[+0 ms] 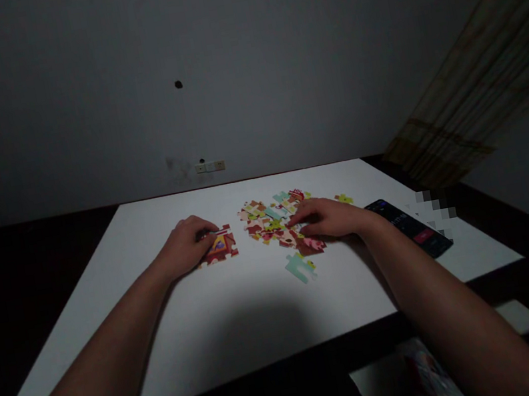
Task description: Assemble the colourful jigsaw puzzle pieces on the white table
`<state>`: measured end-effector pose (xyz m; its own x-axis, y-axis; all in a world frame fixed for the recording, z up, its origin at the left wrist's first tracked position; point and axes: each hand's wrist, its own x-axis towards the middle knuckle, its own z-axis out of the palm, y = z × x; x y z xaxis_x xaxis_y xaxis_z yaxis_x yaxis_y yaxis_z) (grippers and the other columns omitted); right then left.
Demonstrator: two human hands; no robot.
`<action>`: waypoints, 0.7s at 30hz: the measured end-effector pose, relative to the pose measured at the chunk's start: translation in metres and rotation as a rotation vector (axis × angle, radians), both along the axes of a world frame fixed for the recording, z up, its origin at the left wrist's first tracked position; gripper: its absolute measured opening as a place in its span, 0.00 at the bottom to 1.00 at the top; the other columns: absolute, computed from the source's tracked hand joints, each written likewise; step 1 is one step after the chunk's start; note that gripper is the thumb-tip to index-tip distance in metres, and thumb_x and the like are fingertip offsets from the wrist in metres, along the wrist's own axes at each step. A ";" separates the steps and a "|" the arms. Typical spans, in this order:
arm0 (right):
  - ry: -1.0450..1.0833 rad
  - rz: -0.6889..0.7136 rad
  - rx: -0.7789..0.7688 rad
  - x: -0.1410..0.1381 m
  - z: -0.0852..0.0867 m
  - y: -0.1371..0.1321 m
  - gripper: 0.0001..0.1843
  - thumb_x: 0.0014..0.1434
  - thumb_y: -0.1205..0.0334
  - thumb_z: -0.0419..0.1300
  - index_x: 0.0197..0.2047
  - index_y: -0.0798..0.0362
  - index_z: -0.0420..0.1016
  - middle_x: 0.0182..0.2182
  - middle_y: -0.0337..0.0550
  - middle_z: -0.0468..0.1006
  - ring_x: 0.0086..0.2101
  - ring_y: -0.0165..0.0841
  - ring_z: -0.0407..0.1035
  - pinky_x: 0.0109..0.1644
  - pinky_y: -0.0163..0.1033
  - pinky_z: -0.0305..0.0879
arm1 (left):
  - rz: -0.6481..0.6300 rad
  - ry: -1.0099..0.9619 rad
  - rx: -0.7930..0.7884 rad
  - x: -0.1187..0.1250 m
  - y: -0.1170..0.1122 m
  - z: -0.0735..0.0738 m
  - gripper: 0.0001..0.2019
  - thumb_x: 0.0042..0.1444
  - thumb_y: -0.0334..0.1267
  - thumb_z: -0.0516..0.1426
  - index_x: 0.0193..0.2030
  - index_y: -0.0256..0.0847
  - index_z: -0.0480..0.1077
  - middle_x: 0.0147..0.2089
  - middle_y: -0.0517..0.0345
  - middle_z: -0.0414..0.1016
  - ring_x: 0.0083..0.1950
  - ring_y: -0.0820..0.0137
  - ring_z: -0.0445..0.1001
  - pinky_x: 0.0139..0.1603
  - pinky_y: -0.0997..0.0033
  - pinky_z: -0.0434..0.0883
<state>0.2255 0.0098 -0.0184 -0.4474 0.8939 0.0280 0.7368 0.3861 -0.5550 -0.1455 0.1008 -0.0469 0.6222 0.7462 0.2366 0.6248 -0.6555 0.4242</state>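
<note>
On a white table (243,310) lies a heap of loose coloured puzzle pieces (270,217). My left hand (186,245) rests with curled fingers on a small joined cluster of red and yellow pieces (222,245) to the left of the heap. My right hand (331,217) reaches into the right side of the heap, its fingertips pinched on a piece that I cannot make out. A pale teal piece (299,266) lies alone nearer to me, and a yellow-green piece (344,199) lies beyond the right hand.
A dark phone (411,227) with a lit screen lies right of my right hand, near the table's right edge. A grey wall with a socket plate (210,166) stands behind the table. A curtain (487,73) hangs at the right. Printed packaging (425,367) lies below the table's near edge.
</note>
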 end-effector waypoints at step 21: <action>-0.193 -0.227 0.103 0.022 -0.013 0.002 0.18 0.55 0.51 0.69 0.47 0.50 0.80 0.47 0.52 0.76 0.51 0.46 0.67 0.58 0.52 0.63 | 0.114 -0.095 -0.047 -0.002 -0.002 -0.002 0.15 0.64 0.40 0.52 0.48 0.40 0.79 0.49 0.47 0.78 0.51 0.60 0.75 0.56 0.59 0.70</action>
<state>0.2471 0.0120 -0.0312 -0.2421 0.9685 0.0576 0.8985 0.2462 -0.3634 -0.1480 0.0988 -0.0488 0.5097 0.8222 0.2534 0.6493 -0.5608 0.5138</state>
